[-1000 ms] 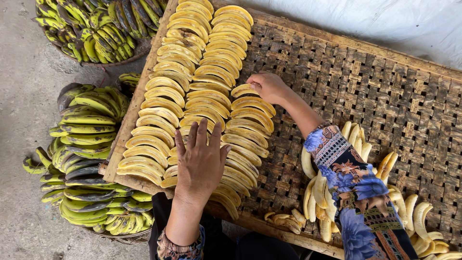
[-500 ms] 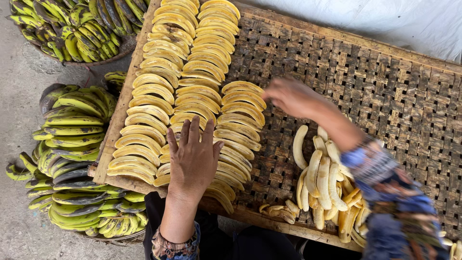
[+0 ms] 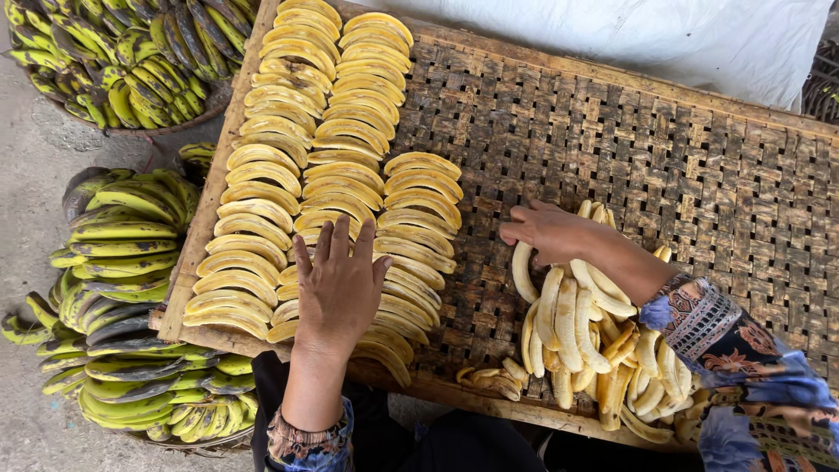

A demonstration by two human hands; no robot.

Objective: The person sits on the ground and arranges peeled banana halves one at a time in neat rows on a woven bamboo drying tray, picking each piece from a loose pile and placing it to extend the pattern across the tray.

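My left hand (image 3: 339,284) lies flat with fingers spread on the near end of the rows of peeled yellow bananas (image 3: 332,149), which are lined up in three columns on the left part of a woven bamboo tray (image 3: 664,166). My right hand (image 3: 549,231) is over the top of a loose pile of peeled bananas (image 3: 585,336) at the tray's near right. Its fingers curl around the upper end of one pale peeled banana (image 3: 522,273) at the pile's left edge. A patterned sleeve covers each forearm.
Bunches of unpeeled green-yellow bananas (image 3: 122,280) are heaped on the ground left of the tray, and more fill a basket (image 3: 114,61) at the top left. A white sheet (image 3: 664,35) lies beyond the tray's far edge.
My right hand has pulled back from the far end of the third banana row to the loose pile on the right. My left hand has stayed flat on the rows.
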